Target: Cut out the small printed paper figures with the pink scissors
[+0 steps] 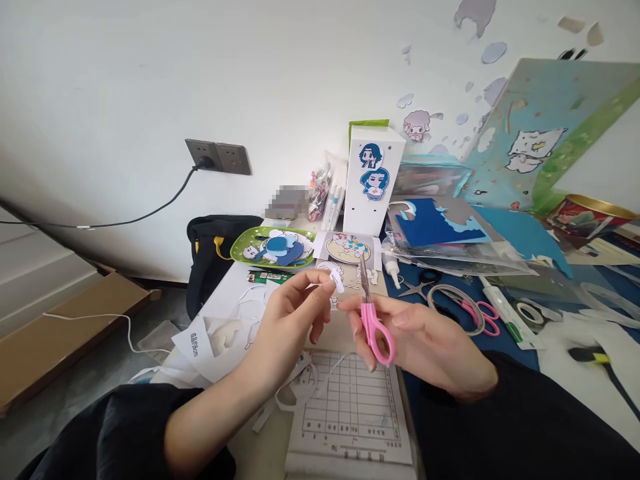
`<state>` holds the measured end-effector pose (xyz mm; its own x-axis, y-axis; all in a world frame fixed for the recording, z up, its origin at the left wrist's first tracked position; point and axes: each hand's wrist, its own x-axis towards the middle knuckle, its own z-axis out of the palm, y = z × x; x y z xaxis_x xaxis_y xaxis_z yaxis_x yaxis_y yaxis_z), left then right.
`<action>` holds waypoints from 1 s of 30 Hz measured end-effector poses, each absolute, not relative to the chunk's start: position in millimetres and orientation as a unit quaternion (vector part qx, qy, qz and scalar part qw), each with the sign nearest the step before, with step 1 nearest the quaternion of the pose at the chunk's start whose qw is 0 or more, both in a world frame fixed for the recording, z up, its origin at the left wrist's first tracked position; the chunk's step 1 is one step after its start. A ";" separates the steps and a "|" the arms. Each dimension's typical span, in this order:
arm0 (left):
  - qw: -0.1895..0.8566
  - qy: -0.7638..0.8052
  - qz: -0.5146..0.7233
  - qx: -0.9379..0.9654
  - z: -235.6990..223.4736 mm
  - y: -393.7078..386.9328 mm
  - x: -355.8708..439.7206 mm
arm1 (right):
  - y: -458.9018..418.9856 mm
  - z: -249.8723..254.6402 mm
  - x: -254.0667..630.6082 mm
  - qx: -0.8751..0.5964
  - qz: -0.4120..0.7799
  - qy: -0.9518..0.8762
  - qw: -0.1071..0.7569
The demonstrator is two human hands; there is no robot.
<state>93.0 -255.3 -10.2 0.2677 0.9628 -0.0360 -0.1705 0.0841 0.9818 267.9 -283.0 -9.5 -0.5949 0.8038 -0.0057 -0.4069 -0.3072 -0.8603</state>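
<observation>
My left hand [293, 307] pinches a small white paper cutout [337, 280] with dark lines between thumb and fingertips. In my right hand [425, 330] are pink-handled scissors [371, 320], their blades pointing up and away from me and looking closed together. The two hands are close to each other, with the cutout just left of the blades. Below them lies a printed grid sheet [350, 407] with curled paper strips [295, 393] at its left. Beyond the hands, several outlined paper pieces [367, 275] rest near a printed character picture [350, 248].
A green tray [240, 250] holds blue and white character cutouts. Behind stands a white box [367, 210] with two stickers. Blue sheets [440, 223], a glue bottle [393, 267], other scissors [483, 317] and tape [530, 312] lie right. Paper scraps [200, 343] lie left.
</observation>
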 end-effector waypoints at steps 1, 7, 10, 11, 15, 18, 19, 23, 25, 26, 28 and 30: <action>0.622 0.399 0.455 0.498 -10.7 -254.9 92.6 | -282.9 -9.8 270.6 -0.230 0.771 -0.453 0.383; 0.630 0.374 0.457 0.504 -7.9 -255.8 91.5 | -282.9 -12.0 276.7 -0.328 0.721 -0.524 0.313; 0.638 0.362 0.456 0.504 -6.3 -256.6 90.6 | -285.8 -10.9 275.8 -0.329 0.713 -0.532 0.318; 0.639 0.360 0.456 0.504 -6.0 -256.9 90.0 | -287.0 -10.6 275.4 -0.325 0.706 -0.537 0.329; 0.645 0.358 0.452 0.502 -4.3 -258.2 87.8 | -289.7 -10.5 273.4 -0.355 0.661 -0.558 0.355; 0.651 0.364 0.448 0.493 -2.6 -259.2 86.7 | -289.7 -11.2 272.2 -0.381 0.629 -0.576 0.357; 0.652 0.365 0.447 0.492 -2.2 -259.5 86.5 | -289.8 -11.5 272.0 -0.381 0.625 -0.580 0.358; 0.662 0.357 0.441 0.489 -1.6 -260.9 85.9 | -291.4 -13.9 273.0 -0.360 0.636 -0.589 0.344; 0.669 0.351 0.440 0.485 -1.5 -261.2 86.0 | -292.7 -14.8 273.8 -0.352 0.644 -0.588 0.340; 0.672 0.350 0.439 0.484 -1.4 -261.2 86.1 | -293.3 -15.0 274.1 -0.348 0.645 -0.589 0.341; 0.674 0.350 0.437 0.482 -1.2 -260.9 86.3 | -294.0 -14.5 274.2 -0.345 0.642 -0.594 0.340; 0.673 0.352 0.432 0.486 -1.0 -260.9 86.4 | -294.0 -13.4 274.0 -0.341 0.637 -0.603 0.339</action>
<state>86.4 -260.9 -1.0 0.3785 0.9241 -0.0532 -0.2391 0.1531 0.9588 274.0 -294.0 -13.4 -0.5384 0.8423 -0.0254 -0.0203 -0.0432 -0.9989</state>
